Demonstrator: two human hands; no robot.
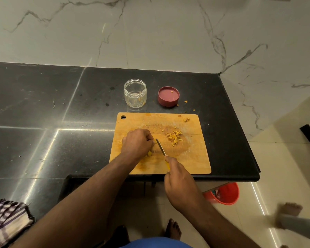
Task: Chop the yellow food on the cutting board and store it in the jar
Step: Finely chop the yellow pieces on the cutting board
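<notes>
Mid-chop at cutting board (195, 158) centre: left hand (137, 142) pinning yellow food (150, 153), right hand (179, 178) gripping knife (160, 146); probably another downward slice next.

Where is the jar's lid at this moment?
The round maroon plastic lid lies upturned on the black counter, right of the clear jar, behind the wooden cutting board.

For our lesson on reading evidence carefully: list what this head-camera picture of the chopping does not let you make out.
- Yellow food being cut: mostly hidden under the left hand.
- Knife handle: covered by the right hand.
- Red bucket contents: partly blocked by the counter edge, too small.
- Bits in the jar: too small to identify.
</notes>
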